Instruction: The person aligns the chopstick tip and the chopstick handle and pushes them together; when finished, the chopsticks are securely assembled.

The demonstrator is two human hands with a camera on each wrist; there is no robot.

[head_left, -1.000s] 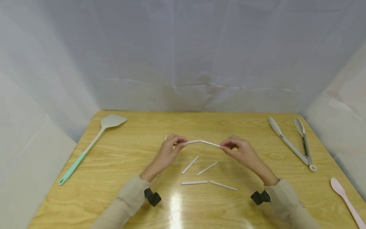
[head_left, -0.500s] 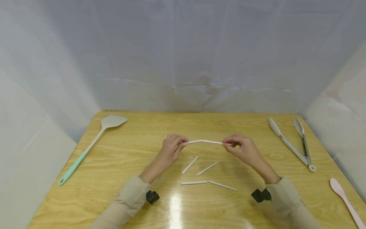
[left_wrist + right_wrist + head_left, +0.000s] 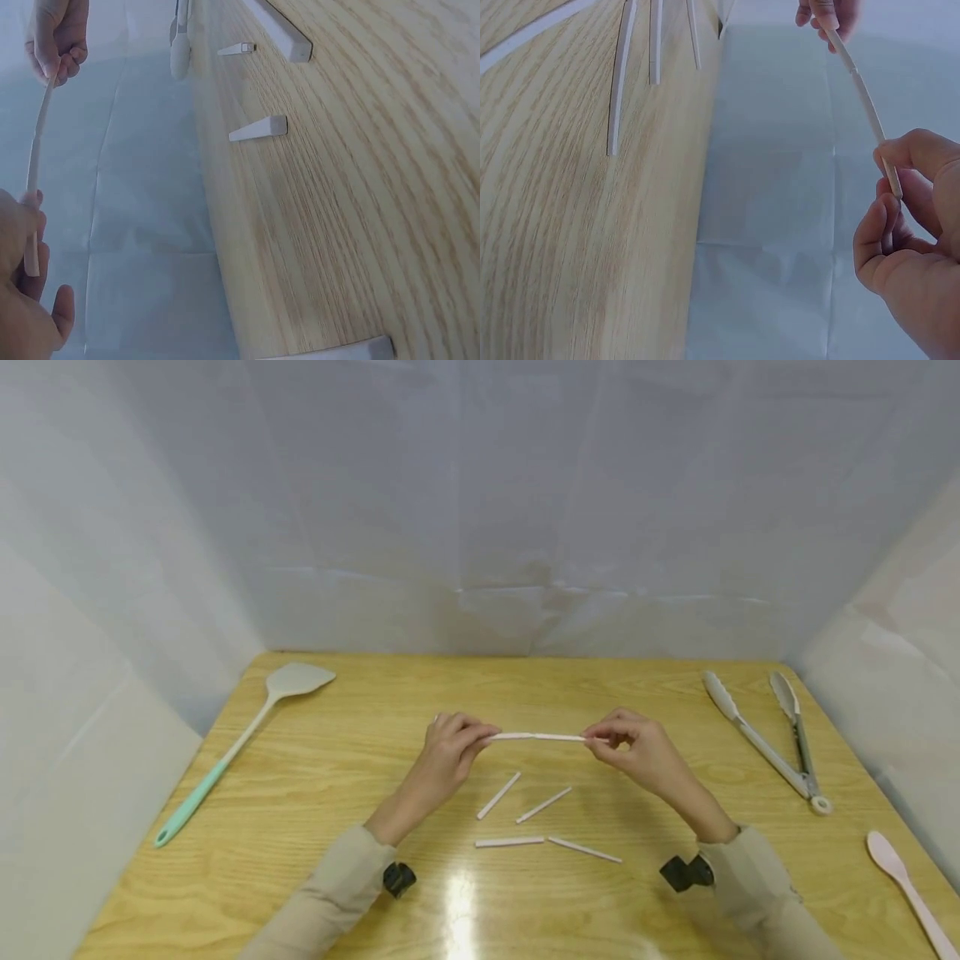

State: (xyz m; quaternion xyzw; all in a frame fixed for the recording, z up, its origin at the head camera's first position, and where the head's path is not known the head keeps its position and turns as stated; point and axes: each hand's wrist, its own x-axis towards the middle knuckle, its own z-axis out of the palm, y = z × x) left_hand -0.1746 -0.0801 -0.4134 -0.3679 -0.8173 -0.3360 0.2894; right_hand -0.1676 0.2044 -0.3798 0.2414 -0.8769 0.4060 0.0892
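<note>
My left hand pinches a thin white stick between thumb and fingers. A second white stick is pinched in my right hand, its outer end sticking out past the fingertips in the right wrist view. The two meet end to end between the hands, almost in one straight line, with a small notch at the joint. Both are held up above the table. Below them, several more white sticks lie loose, among them a slanted stick and a level stick.
On the wooden table, a spatula with a mint handle lies at the left. Opened tongs lie at the right, with a pink spoon nearer the front. Pale sheeting stands behind the table and along both sides.
The inner ends of the two held sticks have come together, and the bend between them has flattened out. My right hand has moved slightly right; the loose sticks stay put.
</note>
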